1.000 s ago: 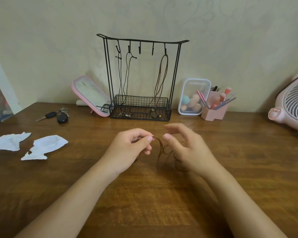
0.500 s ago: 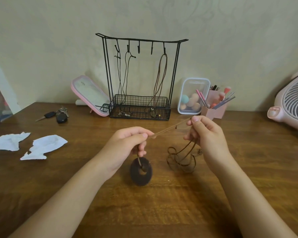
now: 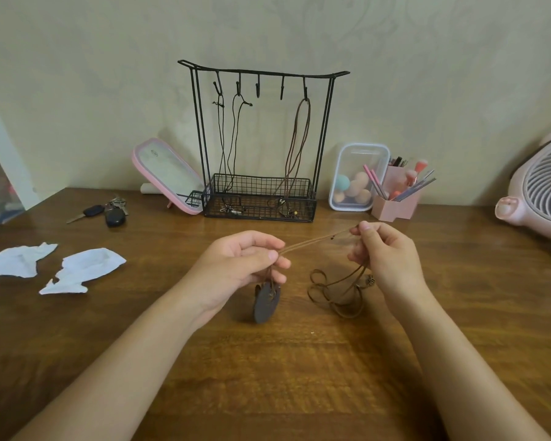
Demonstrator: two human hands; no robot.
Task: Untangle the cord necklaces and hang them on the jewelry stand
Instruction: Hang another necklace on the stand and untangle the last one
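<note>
A brown cord necklace (image 3: 315,240) is stretched taut between my two hands above the wooden table. My left hand (image 3: 236,265) pinches the cord, and a dark round pendant (image 3: 267,302) hangs below it. My right hand (image 3: 384,256) pinches the other end, with loose coils of cord (image 3: 334,291) lying on the table under it. The black wire jewelry stand (image 3: 261,138) sits at the back against the wall. Two dark cords hang from its left hooks and a brown one from its right hook; the two middle hooks are bare.
A pink mirror (image 3: 169,173) leans left of the stand, with keys (image 3: 109,211) and two crumpled white papers (image 3: 80,268) further left. A clear box of sponges (image 3: 357,179), a pink brush holder (image 3: 398,198) and a pink fan (image 3: 541,192) stand to the right.
My hands have pulled apart, the right one moving up and right, drawing the cord taut. The pendant lifted off the table and now hangs turned edge-on under my left hand.
</note>
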